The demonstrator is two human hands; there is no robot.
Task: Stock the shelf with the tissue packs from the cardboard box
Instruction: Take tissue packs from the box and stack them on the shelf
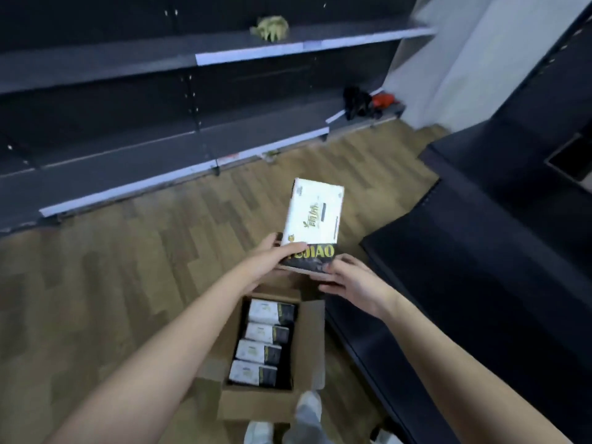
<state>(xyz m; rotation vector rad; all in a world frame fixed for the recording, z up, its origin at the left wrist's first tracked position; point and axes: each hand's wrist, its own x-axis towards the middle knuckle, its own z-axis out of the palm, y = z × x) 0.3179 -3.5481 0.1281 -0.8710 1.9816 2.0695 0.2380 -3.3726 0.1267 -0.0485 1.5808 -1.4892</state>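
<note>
Shelf unit [160, 52]: dark, running from 9 to 1 o'clock; a yellowish bundle [270, 27] lies on the upper board at 12 o'clock.
Left hand [272, 262]: grip curled round the near left corner of the tissue pack, thumb on top.
Tissue pack [315, 216]: white with a black end, held up over the wooden floor [112, 267] just past centre, tilted toward 12 o'clock.
Cardboard box [307, 341]: open on the floor at 6 o'clock, with four more packs [262, 339] in a row inside.
Right hand [349, 282]: grip pinching the pack's black near end.
Lower shelf items [362, 102]: black and red things, blurred, at 1 o'clock.
</note>
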